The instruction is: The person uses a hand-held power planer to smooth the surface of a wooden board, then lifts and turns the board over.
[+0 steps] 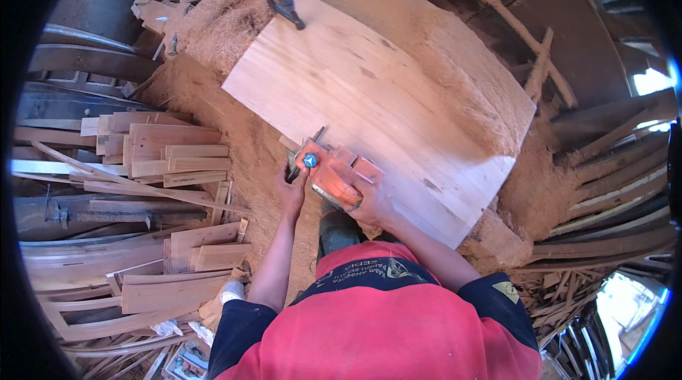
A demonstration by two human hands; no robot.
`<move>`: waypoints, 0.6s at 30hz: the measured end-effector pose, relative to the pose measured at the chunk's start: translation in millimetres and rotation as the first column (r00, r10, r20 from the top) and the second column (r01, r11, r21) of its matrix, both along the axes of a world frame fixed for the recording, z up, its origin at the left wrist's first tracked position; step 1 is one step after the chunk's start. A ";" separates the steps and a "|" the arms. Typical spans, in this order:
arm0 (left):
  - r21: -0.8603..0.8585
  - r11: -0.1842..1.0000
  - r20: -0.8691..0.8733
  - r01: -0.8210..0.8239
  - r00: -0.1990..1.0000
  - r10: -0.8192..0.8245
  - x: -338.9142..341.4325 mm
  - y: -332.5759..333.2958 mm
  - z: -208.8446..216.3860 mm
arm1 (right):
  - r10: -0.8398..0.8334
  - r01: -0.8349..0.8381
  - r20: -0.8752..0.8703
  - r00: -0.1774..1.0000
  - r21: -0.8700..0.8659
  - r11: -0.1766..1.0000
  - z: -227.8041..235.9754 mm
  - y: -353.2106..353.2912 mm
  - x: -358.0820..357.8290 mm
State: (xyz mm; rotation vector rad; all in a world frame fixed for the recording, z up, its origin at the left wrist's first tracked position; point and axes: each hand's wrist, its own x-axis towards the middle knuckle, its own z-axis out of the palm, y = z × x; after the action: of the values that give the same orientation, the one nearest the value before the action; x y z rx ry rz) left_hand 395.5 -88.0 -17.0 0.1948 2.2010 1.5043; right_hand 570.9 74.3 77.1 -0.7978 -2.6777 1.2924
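Observation:
An orange electric hand planer (339, 180) with a blue front knob is at the near left edge of a broad pale wooden panel (362, 82), partly over that edge. My right hand (373, 206) is closed round the planer's rear body. At the planer's front end, just below the blue knob, my left hand (291, 188) grips its side with bent fingers; some of those fingers are hidden. A dark clamp (285, 7) with a blue-grey handle sits on the panel's far left corner. Wood shavings (476, 117) are heaped along the panel's far right side.
Stacks of cut boards (174, 149) lie to my left, with a thin strip (135, 181) slanting across them. Curved planks (618, 195) are piled on the right. Sawdust (263, 160) covers the ground round the panel. Rough branches (543, 71) stand beyond its far right corner.

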 end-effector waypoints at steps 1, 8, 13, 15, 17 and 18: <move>-0.004 1.000 0.004 0.003 1.000 -0.003 -20.0 0.1 1.8 | -0.018 0.017 -0.028 0.999 -0.040 0.999 2.4 -1.5 -20.4; -0.036 0.999 -0.002 -0.009 1.000 0.009 -170.1 -8.9 -3.1 | -0.029 0.039 0.086 0.996 -0.123 0.992 22.6 -5.3 -169.5; -0.081 0.996 -0.085 -0.034 0.996 0.027 -274.7 -13.7 -10.6 | -0.004 -0.009 -0.054 0.999 -0.243 0.970 10.4 -7.5 -272.6; -0.075 0.997 -0.096 -0.026 0.995 0.019 -317.0 -24.4 -17.8 | 0.008 -0.020 -0.063 0.998 -0.194 0.981 8.0 -12.4 -311.1; -0.022 1.000 -0.062 -0.010 0.998 0.009 -351.7 -19.5 -15.3 | -0.001 -0.006 -0.054 0.999 -0.136 0.991 12.0 -9.1 -344.4; -0.030 1.000 -0.035 -0.007 0.999 0.006 -366.3 -16.8 -11.9 | 0.010 -0.019 -0.053 0.999 -0.181 0.983 12.8 -6.7 -361.6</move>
State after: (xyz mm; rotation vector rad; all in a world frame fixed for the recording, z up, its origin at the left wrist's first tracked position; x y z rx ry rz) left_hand 29.2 -104.7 -28.9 0.2060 2.2520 1.4809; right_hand 209.3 67.6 89.9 -0.7527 -2.5580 1.5558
